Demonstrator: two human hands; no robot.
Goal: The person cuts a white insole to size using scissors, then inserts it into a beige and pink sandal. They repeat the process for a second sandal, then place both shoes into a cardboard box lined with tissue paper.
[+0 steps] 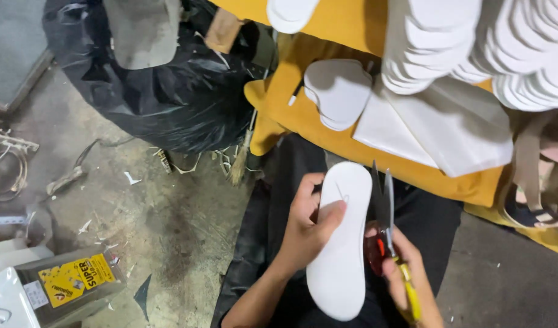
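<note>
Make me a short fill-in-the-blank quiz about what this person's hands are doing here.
1. The left hand holds a white ____-shaped insole.
2. The right hand grips a pair of ____ with open blades beside the insole's right edge.
3. The stacks of white cutouts rest on a ____-coloured cloth.
4. To the left of the cloth sits a ____ plastic bag.

Missing words: foot; scissors; yellow; black

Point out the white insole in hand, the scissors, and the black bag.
white insole (339, 267): head view, on its lower flat face.
scissors (383, 197): head view, on the open blades.
black bag (169, 97): head view, on its wrinkled middle.
</note>
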